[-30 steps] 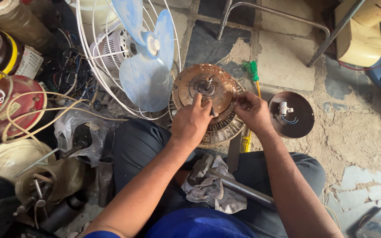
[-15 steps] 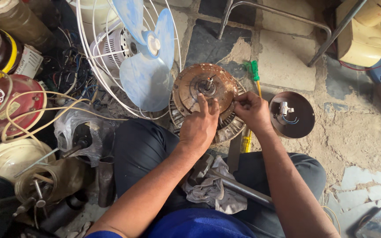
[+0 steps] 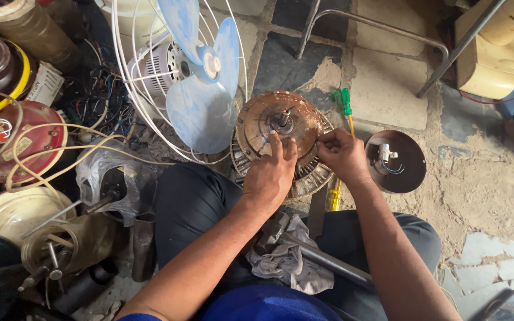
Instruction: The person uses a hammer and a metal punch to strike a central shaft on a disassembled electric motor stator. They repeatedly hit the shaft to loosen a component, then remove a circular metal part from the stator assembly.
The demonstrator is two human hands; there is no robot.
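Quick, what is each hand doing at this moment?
Left hand: open, fingers pressing on the rusty round motor housing.
Right hand: fingers pinched at the housing's right edge; a held item cannot be told.

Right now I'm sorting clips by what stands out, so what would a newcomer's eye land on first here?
First, the rusty round fan motor at centre, with the left hand pressed on its top plate and the right hand pinching at its right edge. Next, the pale blue fan blade in its white wire guard, just left of the motor. A brown domed cover lies to the right on the stone floor.
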